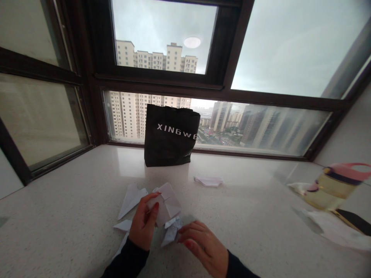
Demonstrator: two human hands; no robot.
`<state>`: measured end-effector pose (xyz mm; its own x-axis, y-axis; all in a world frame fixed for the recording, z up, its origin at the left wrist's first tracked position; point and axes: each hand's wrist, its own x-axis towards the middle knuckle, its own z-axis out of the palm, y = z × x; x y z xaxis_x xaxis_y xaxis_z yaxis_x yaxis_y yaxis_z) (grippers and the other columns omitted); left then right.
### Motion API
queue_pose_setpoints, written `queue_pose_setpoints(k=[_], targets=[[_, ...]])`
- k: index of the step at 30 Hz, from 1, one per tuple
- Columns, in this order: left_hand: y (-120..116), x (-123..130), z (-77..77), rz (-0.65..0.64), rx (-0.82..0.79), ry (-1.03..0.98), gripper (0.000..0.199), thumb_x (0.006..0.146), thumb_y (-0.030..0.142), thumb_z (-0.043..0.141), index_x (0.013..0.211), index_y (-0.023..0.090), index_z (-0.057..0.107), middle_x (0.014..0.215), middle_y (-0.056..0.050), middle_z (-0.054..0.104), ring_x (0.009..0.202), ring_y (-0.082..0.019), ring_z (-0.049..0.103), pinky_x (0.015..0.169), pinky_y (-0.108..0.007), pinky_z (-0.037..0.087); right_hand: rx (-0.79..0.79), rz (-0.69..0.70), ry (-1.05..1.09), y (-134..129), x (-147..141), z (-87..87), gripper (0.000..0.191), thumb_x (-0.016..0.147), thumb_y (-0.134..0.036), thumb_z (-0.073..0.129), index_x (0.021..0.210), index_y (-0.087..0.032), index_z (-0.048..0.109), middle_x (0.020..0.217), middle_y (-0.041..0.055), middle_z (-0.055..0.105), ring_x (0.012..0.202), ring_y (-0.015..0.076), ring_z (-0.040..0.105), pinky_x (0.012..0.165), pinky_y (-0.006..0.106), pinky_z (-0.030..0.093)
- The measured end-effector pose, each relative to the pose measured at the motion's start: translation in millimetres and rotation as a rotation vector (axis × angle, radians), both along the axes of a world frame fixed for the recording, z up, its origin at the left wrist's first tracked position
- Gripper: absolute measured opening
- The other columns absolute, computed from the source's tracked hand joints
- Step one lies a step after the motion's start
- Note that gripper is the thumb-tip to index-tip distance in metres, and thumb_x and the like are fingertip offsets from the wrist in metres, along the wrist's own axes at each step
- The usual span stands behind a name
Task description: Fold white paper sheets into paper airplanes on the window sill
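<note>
My left hand [144,222] pinches a folded piece of white paper [168,200] between thumb and fingers, above the counter. Beside it, my right hand [204,245] has its fingers loosely curved and a gap between thumb and forefinger. Its fingertips are at the edge of a small crumpled paper piece [171,233]; whether they touch it I cannot tell. Another folded paper [130,199] lies to the left of the held one. More paper pieces [123,225] lie beside and partly under my left wrist.
A black bag [171,141] with white lettering stands upright by the window. A flat folded paper [208,181] rests right of it on the speckled white counter [249,200]. At the right are a yellowish bottle with a pink lid [333,189], white tissue [339,230] and a dark flat object [355,221].
</note>
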<state>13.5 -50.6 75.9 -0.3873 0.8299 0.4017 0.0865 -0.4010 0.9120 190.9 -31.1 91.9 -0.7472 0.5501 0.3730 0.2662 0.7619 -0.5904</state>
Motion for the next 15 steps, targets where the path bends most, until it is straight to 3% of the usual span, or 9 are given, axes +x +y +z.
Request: queue_pose_setpoints(k=[5, 10, 13, 15], targets=[[-0.8, 3.4, -2.7, -0.070, -0.041, -0.041, 0.035, 0.073, 0.038, 0.047, 0.102, 0.018, 0.040, 0.099, -0.007, 0.054, 0.078, -0.018, 0.055, 0.068, -0.028, 0.043, -0.149, -0.189, 0.171, 5.2, 3.1, -9.6, 0.033, 0.085, -0.037, 0.027, 0.084, -0.020, 0.056, 0.073, 0.0036, 0.059, 0.072, 0.0159, 0.053, 0.066, 0.028, 0.039], [-9.0, 15.8, -8.4, -0.285, -0.115, -0.002, 0.059, 0.076, 0.039, 0.044, 0.123, 0.018, 0.014, 0.071, -0.002, 0.059, 0.052, -0.013, 0.052, 0.054, -0.024, 0.042, -0.257, -0.271, 0.291, 10.2, 3.6, -13.9, 0.031, 0.077, -0.040, 0.042, 0.097, -0.018, 0.049, 0.067, 0.0000, 0.053, 0.061, 0.0136, 0.049, 0.056, 0.025, 0.039], [-15.7, 23.1, -11.2, -0.290, -0.156, 0.142, 0.058, 0.078, 0.040, 0.041, 0.125, 0.018, 0.015, 0.061, 0.002, 0.055, 0.050, -0.012, 0.049, 0.051, -0.022, 0.038, -0.235, -0.312, 0.241, 8.8, 2.1, -12.3, 0.022, 0.073, -0.039, 0.048, 0.074, -0.018, 0.053, 0.056, -0.0043, 0.044, 0.052, 0.0111, 0.043, 0.050, 0.022, 0.036], [-19.2, 26.0, -11.3, -0.251, -0.157, 0.225, 0.053, 0.079, 0.039, 0.038, 0.125, 0.017, 0.020, 0.061, 0.002, 0.053, 0.052, -0.012, 0.048, 0.053, -0.021, 0.037, -0.218, -0.359, 0.236, 7.2, 1.2, -11.7, 0.025, 0.072, -0.038, 0.048, 0.056, -0.018, 0.046, 0.050, -0.0063, 0.036, 0.049, 0.0100, 0.039, 0.048, 0.021, 0.033]])
